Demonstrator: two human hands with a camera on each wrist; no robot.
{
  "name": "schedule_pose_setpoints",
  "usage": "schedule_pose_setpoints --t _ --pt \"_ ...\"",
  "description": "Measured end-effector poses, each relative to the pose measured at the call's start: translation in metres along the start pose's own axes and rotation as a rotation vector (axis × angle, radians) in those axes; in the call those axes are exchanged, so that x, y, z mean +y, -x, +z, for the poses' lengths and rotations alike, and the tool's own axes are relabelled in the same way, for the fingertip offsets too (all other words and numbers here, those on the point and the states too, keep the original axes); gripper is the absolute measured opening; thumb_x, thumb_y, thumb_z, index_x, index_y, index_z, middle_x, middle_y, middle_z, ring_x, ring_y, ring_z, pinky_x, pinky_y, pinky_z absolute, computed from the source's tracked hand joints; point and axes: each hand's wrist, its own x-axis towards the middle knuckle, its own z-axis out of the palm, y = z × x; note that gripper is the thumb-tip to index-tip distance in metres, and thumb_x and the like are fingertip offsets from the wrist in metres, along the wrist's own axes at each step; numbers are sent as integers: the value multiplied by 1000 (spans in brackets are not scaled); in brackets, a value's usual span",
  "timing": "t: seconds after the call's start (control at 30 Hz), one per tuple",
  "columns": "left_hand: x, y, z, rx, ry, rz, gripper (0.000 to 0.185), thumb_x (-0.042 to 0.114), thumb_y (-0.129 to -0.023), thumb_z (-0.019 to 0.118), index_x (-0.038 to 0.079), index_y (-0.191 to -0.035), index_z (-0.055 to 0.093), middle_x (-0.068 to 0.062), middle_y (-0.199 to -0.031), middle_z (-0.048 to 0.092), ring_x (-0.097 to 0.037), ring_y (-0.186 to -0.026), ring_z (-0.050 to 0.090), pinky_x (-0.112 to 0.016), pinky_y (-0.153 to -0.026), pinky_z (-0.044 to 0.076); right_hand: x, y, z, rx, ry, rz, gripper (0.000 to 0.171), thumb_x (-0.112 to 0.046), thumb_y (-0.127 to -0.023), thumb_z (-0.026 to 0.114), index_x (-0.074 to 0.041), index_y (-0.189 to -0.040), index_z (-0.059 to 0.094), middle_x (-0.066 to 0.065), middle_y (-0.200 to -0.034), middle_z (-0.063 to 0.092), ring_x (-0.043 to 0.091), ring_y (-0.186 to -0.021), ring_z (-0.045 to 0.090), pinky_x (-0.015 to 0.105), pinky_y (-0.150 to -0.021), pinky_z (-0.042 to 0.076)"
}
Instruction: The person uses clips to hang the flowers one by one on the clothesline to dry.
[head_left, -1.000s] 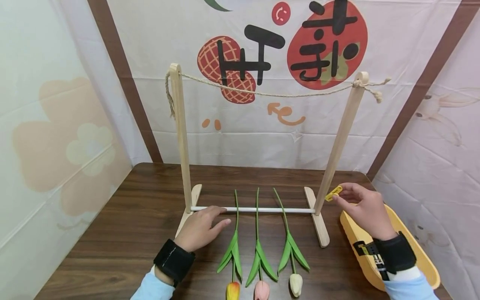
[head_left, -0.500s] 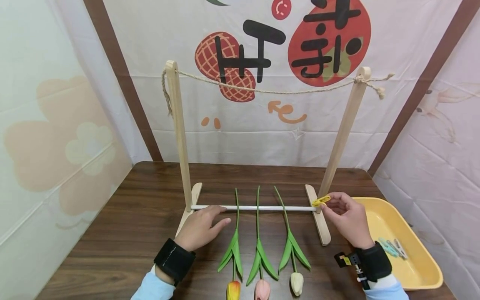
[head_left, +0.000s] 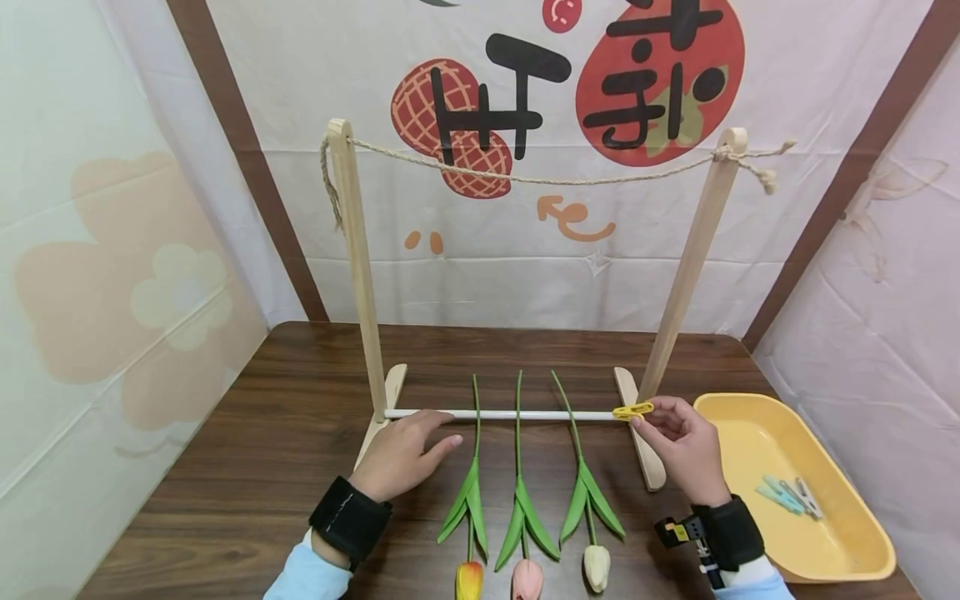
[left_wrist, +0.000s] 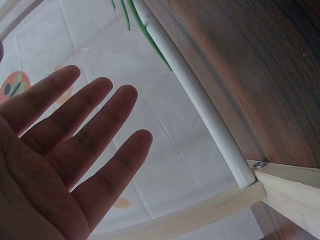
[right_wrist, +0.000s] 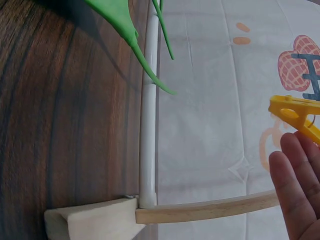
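A wooden rack (head_left: 360,275) with two posts, a rope (head_left: 555,178) strung across the top and a white crossbar (head_left: 510,414) low down stands on the dark wooden table (head_left: 247,467). Three artificial tulips lie under the crossbar: orange (head_left: 468,533), pink (head_left: 522,533), white (head_left: 588,517). My right hand (head_left: 678,442) pinches a yellow clothespin (head_left: 632,410) (right_wrist: 295,114) beside the right post's foot, at the crossbar's right end. My left hand (head_left: 401,454) (left_wrist: 65,160) rests flat on the table, fingers straight, beside the crossbar's left end (left_wrist: 200,105).
A yellow tray (head_left: 825,550) at the right edge of the table holds a few more clothespins (head_left: 787,493). Printed cloth screens close in the back and both sides. The rack's flat feet (head_left: 645,442) stick out toward me.
My right hand has carried the yellow clothespin leftward and down, from over the tray to the crossbar's right end. The left hand has stayed put.
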Motion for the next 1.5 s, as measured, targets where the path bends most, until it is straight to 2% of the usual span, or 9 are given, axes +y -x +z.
schedule_pose_setpoints --t 0.5,0.93,1.1,1.2,1.3,1.43,1.5 --pt "4 -5 4 -41 -18 -27 44 45 -96 58 12 -125 65 -5 -121 65 -23 -113 60 -43 -91 47 6 -2 1 22 -76 93 28 -5 -83 77 3 -106 64 13 -93 70 2 -80 64 15 -72 50" --pt "14 -14 0 -50 -25 22 45 43 -96 59 7 -123 65 -9 -120 65 -24 -111 61 -43 -89 48 12 -1 2 21 -99 108 28 -7 -84 77 3 -107 64 15 -95 70 3 -82 65 15 -73 50" --pt "25 -25 -5 -82 34 72 48 46 -97 57 8 -124 65 -6 -119 65 -21 -109 62 -40 -88 49 13 -1 1 25 -118 97 27 -6 -84 77 4 -106 64 16 -95 70 3 -82 65 16 -73 51" --pt "34 -35 -5 -105 69 127 48 46 -97 56 9 -126 64 -5 -119 66 -20 -108 63 -39 -88 49 13 -1 0 28 -125 83 26 -5 -85 76 4 -106 64 15 -95 70 3 -82 65 16 -73 51" --pt "46 -46 -3 -145 161 149 42 41 -98 57 11 -127 63 -5 -119 66 -19 -107 63 -38 -86 49 13 -2 -2 37 -130 64 26 -4 -84 76 4 -106 64 14 -94 71 3 -82 65 16 -73 50" --pt "60 -61 6 -206 343 118 39 39 -99 56 11 -125 64 -2 -114 67 -15 -104 62 -36 -84 50 13 -2 -4 49 -157 43 25 -2 -83 76 4 -104 64 15 -93 70 4 -82 66 17 -73 51" --pt "66 -67 12 -226 397 97 38 39 -99 56 11 -122 66 0 -110 68 -12 -101 62 -35 -84 50 12 -2 -4 50 -167 44 25 -2 -83 76 4 -104 64 15 -93 71 5 -82 66 18 -73 51"
